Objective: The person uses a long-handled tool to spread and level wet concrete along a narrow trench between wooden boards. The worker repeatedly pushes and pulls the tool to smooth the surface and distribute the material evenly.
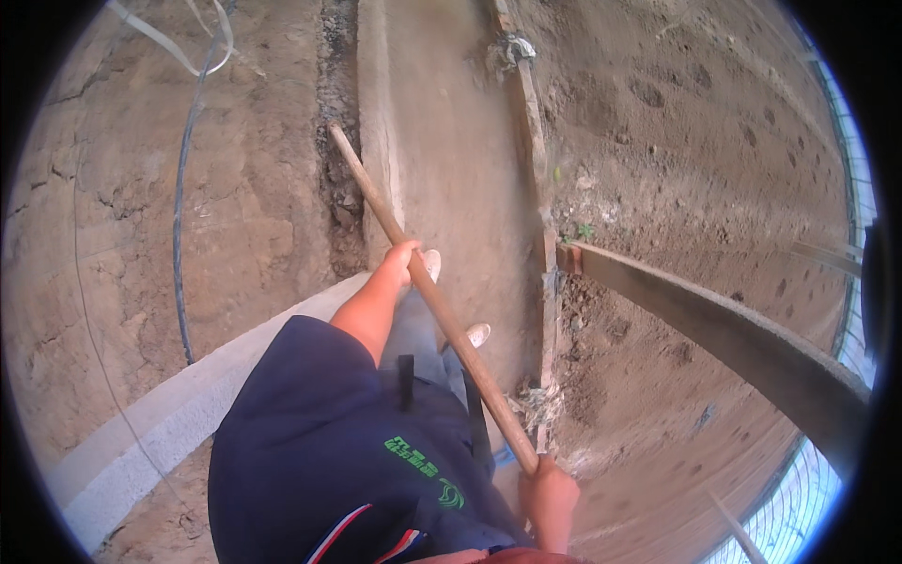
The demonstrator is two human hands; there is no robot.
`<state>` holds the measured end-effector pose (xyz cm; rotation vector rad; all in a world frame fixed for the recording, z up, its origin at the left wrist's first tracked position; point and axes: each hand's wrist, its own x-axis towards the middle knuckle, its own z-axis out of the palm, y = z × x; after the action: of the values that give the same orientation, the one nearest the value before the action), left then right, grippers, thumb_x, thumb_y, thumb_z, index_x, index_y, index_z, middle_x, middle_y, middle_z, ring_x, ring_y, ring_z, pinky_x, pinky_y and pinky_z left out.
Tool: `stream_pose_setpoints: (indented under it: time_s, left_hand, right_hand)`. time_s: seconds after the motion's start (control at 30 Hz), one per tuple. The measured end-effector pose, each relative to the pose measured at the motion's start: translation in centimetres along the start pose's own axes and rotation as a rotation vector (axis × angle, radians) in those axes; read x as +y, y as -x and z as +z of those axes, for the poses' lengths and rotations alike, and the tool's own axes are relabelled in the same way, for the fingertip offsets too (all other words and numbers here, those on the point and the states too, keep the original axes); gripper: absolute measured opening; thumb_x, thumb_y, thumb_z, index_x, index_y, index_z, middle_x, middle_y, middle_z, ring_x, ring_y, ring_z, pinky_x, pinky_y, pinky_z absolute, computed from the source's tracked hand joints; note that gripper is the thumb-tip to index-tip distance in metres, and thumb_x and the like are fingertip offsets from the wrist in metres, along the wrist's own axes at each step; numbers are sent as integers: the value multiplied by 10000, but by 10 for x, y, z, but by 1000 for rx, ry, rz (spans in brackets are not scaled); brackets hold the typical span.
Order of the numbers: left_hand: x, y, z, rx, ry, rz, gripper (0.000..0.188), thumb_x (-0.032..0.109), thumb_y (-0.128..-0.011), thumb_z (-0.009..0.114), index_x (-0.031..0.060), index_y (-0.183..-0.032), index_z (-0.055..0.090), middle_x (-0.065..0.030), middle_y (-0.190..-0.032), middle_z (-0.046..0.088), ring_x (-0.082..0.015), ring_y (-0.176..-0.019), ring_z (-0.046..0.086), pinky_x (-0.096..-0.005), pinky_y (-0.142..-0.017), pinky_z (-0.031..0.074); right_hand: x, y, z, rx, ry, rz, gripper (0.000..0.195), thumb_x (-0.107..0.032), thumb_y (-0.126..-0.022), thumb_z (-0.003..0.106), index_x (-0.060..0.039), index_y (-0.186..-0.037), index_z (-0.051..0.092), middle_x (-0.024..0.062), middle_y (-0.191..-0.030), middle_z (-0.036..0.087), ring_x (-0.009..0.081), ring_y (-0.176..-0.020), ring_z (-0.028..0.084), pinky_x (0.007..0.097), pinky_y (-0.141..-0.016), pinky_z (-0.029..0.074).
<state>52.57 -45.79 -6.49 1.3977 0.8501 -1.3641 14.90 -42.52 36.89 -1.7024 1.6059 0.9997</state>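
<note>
A long wooden pole [451, 317], probably a tool's handle, slants from the upper left down to the lower right in front of my body. My left hand [406, 261] is closed around its middle, above my shoes. Near the pole's lower right end, my right hand [548, 493] grips it. The far end reaches a narrow trench [342, 204] of dark, crumbly soil beside a concrete curb [378, 106]. Whether a tool head sits in that soil cannot be told.
I stand on a dirt-covered path [461, 141] with a brick edging [539, 155] at its right. A dark hose [180, 211] lies on the cracked soil at left. Concrete beams flank me, one at lower left [176, 395], one at right [705, 310]. White strapping [162, 42] curls at upper left.
</note>
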Motion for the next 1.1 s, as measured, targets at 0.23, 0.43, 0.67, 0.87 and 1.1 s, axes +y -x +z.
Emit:
stream_pose_setpoints:
  time_s: [0.23,0.43,0.67,0.87,1.1]
  left_hand:
    - [-153,63,-48,29,-114,-74,153,204,-797,608,91,-759,514,-74,-579,484,-235,-517,535,-397,-471,459]
    - [-130,57,-46,146,-190,-21,127,149,-765,616,79,-790,514,-77,-608,494,-232,-508,527,-394,-440,454]
    - [58,100,52,-48,-230,505,89,69,-789,597,36,-801,515,-82,-597,524,-214,-480,542,-349,-430,484]
    - [172,167,115,-45,-410,999,207,62,-797,613,-4,-904,448,-96,-682,558,-176,-504,554,-304,-435,485]
    - [145,46,51,162,-615,845,215,82,-782,591,-13,-925,461,-108,-620,554,-200,-475,560,-359,-430,485]
  right_hand:
    - [150,25,164,-152,-6,167,388,-403,-697,694,-78,-905,650,203,-790,671,384,-760,661,471,-711,529]
    - [165,-10,256,-118,-143,71,393,-423,-701,678,-77,-887,672,207,-856,674,384,-836,656,468,-762,524]
    - [38,-145,247,-42,-366,-174,403,-369,-722,688,-37,-936,610,245,-890,651,420,-884,619,478,-784,491]
    - [-107,-178,153,72,-658,-396,383,-293,-749,725,11,-932,579,262,-839,643,414,-842,638,432,-732,504]
    - [-109,-176,202,-24,-592,-471,357,-271,-803,676,11,-980,548,287,-900,619,465,-918,589,472,-774,484]
